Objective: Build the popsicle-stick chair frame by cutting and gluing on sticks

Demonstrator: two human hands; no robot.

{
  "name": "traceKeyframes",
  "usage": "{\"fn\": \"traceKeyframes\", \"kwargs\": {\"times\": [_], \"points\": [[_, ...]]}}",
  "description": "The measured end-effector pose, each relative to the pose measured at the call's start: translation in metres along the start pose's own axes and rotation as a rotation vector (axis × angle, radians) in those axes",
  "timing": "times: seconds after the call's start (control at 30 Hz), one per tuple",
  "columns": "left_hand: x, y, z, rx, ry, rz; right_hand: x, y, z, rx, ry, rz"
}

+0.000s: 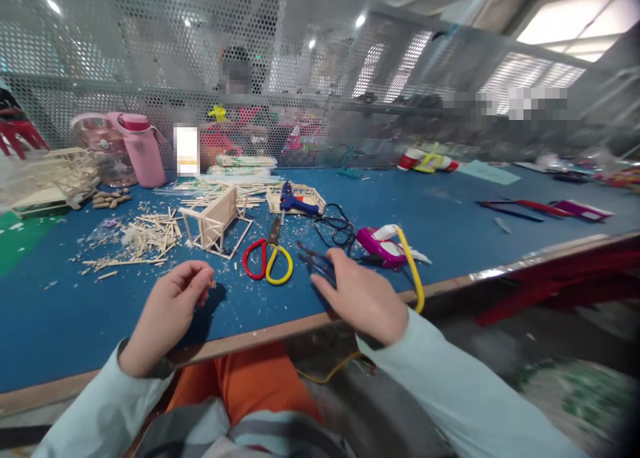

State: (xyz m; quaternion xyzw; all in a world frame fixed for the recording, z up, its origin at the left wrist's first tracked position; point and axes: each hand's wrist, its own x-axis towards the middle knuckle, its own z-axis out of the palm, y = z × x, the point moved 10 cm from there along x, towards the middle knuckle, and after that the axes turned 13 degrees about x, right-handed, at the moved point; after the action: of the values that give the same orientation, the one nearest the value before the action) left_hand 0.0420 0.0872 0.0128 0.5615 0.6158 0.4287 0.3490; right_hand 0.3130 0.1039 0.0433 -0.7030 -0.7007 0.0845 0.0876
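My left hand (173, 305) is closed in a pinch above the blue table (250, 311) near its front edge; a tiny pale bit shows at the fingertips, too small to name. My right hand (363, 295) reaches over dark tweezers (315, 258), thumb and forefinger apart around their near end; whether it grips them is unclear. Between the hands lie scissors (273, 261) with one red and one yellow handle. Behind them are a small wooden stick frame (217, 225) and a blue glue gun (297, 201) on a wooden tray-like piece (320, 193).
Loose sticks (150, 235) and shavings lie at the left. A pink bottle (144, 153) stands by the mesh screen (310, 65). A purple device (383, 248) with a yellow strap sits right of my right hand. A person (237, 78) is behind the mesh.
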Motion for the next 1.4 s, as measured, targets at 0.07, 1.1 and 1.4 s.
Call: {"fn": "traceKeyframes", "kwargs": {"times": [0.07,1.1,1.4], "points": [[0.001,-0.008,0.015,-0.128,-0.078,-0.053,0.022,0.005,-0.002,-0.101,0.077,0.008],[0.014,0.055,0.006,0.38,-0.016,0.381,0.033,-0.167,0.028,0.57,-0.714,-0.836],[0.039,0.022,-0.021,0.337,0.091,0.155,0.078,-0.137,0.054,0.981,-0.6,-0.445]]}}
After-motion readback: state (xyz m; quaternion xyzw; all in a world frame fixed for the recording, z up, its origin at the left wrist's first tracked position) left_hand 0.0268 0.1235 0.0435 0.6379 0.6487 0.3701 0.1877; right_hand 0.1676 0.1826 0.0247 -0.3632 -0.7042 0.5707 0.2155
